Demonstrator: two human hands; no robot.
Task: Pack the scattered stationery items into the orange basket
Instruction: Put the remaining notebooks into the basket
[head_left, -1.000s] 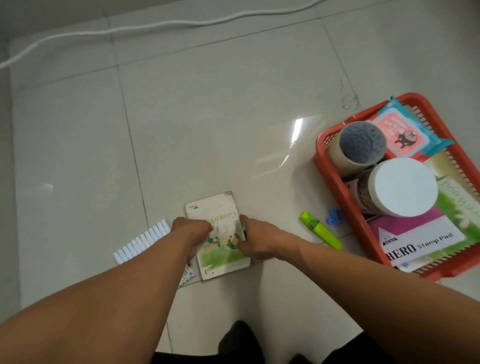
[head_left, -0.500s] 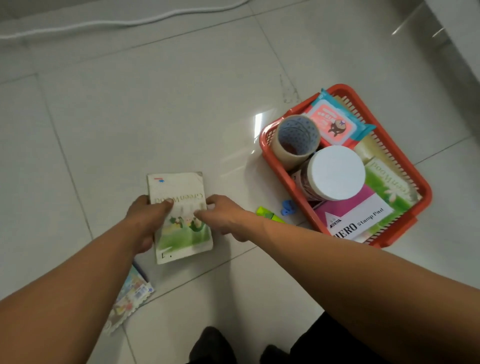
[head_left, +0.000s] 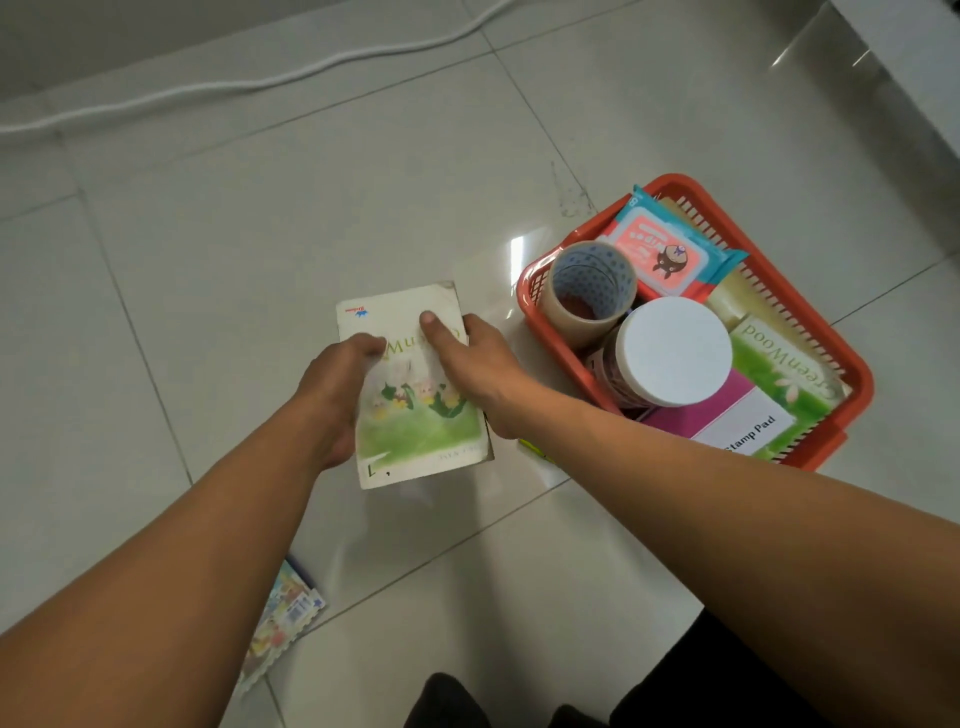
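Orange basket (head_left: 675, 181) nearly full: tape roll (head_left: 587, 291), white-lid jar (head_left: 675, 351), wipes pack (head_left: 657, 254) block its left & far parts. Flat room only over stamp-pad box (head_left: 743, 426) at its near end. Floor (head_left: 260, 260) left of basket open.

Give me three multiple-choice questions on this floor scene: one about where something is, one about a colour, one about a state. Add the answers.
1. Where is the wipes pack?
A) on the floor
B) in the orange basket
C) under a forearm

2. What colour is the jar lid?
A) white
B) blue
C) black

3. What is the state of the notebook?
A) lying untouched
B) inside the basket
C) gripped by the left hand and right hand

Answers: B, it lies at the basket's far end; A, the round top is plain white; C, each hand clasps one side edge.
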